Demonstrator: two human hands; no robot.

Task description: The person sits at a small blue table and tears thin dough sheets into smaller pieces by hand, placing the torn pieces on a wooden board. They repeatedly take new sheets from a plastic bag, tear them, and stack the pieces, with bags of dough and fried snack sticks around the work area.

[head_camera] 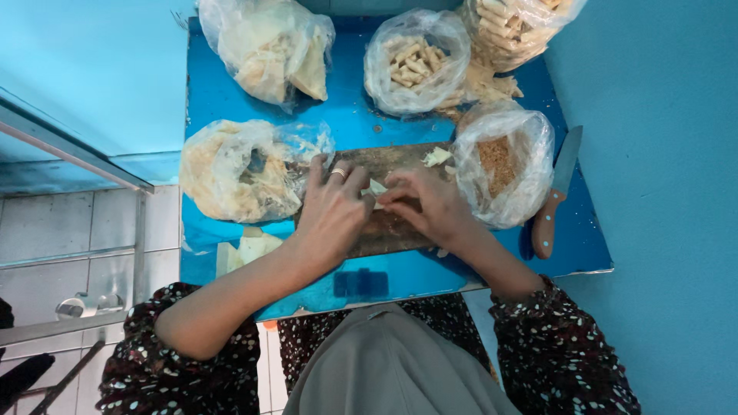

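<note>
My left hand (332, 209), a ring on one finger, and my right hand (430, 204) meet over a dark wooden board (392, 230) on a blue table (361, 123). Both pinch a small pale piece of wrapper (377, 188) between their fingertips. Another pale scrap (437, 157) lies at the board's far edge. A plastic bag of flat pale sheets (231, 170) sits just left of my left hand. A bag of brown crumbs (503, 165) sits just right of my right hand.
A knife with a wooden handle (555, 196) lies at the table's right edge. Bags of rolled sticks (415, 61) (515, 23) and another bag of sheets (269, 46) stand at the far side. Loose pale sheets (250, 250) lie near the front left. A blue wall is on the right.
</note>
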